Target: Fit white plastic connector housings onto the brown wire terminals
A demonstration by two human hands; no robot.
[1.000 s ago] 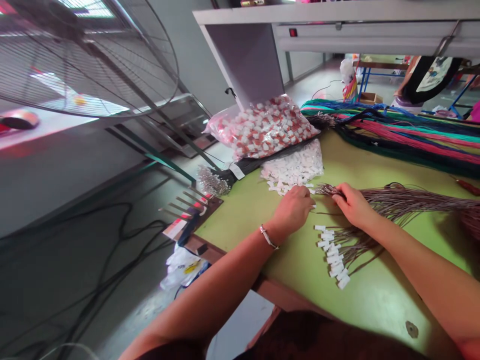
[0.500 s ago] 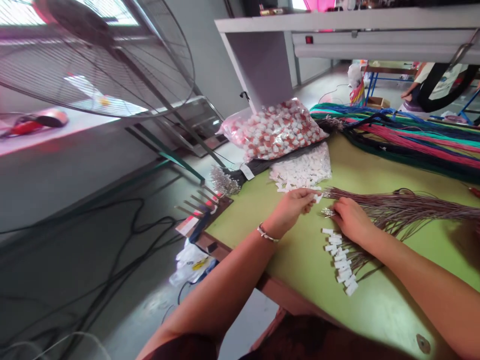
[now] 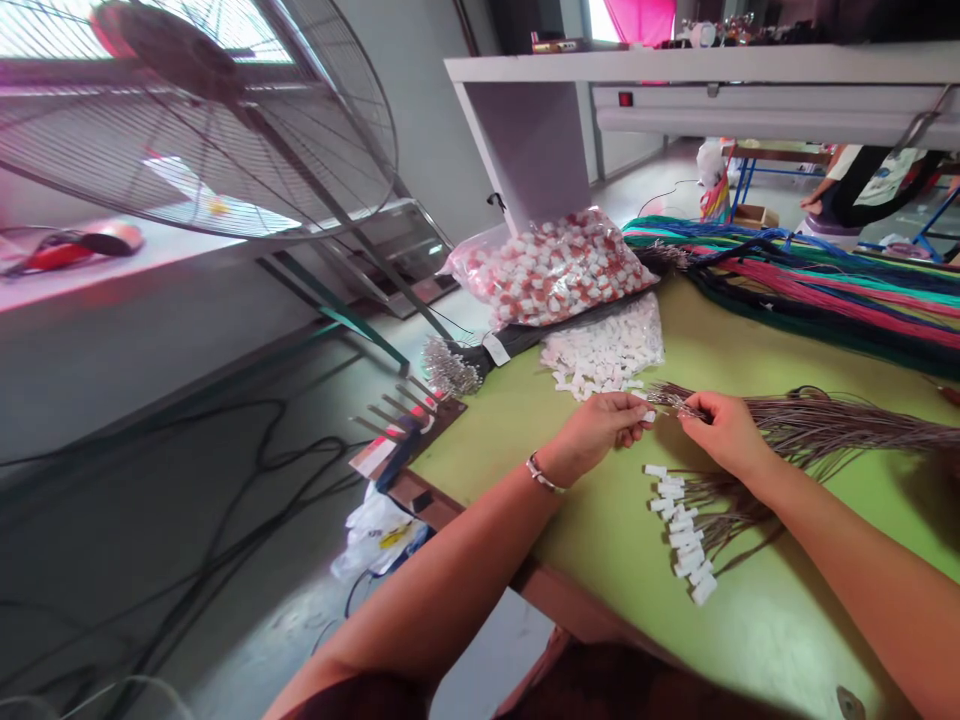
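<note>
White connector (image 3: 649, 416): in left hand (image 3: 600, 432) | brown wires (image 3: 832, 422): in right hand (image 3: 726, 432)

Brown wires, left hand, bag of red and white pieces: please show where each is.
Brown wires (image 3: 832, 424): head view, middle of the bundle.
Left hand (image 3: 598, 425): head view, its back.
Bag of red and white pieces (image 3: 559, 275): head view, front side.

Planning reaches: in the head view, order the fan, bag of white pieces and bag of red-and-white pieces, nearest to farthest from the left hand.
1. Bag of white pieces: just beyond the left hand.
2. Bag of red-and-white pieces: behind that bag.
3. Fan: far left.
</note>
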